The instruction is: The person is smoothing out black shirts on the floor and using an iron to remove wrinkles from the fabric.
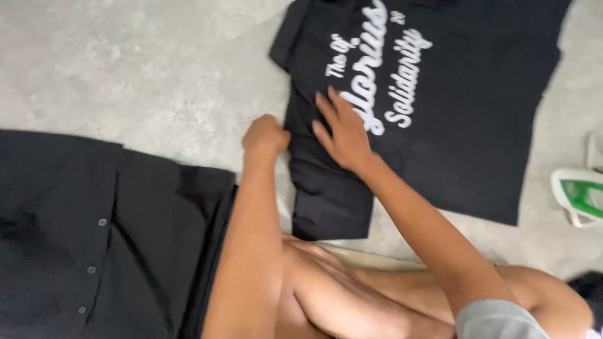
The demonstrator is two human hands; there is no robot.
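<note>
Soft, even daylight on the pale floor (pixel 157 69), hardly any shadows; motion blur smears the whole view slightly.

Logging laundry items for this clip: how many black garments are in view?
2. A black printed shirt lies spread on the floor ahead, under the right hand and gripped by the left hand. A black buttoned garment lies at left. Others may be out of frame.

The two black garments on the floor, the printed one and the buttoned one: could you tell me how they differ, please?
The printed shirt carries white script lettering; the buttoned garment is plain, with a row of small buttons. Both hands work the printed shirt, the left hand closed at its edge and the right hand pressed flat on it, while the buttoned garment lies untouched. Both are black and rest on the grey floor.
</note>
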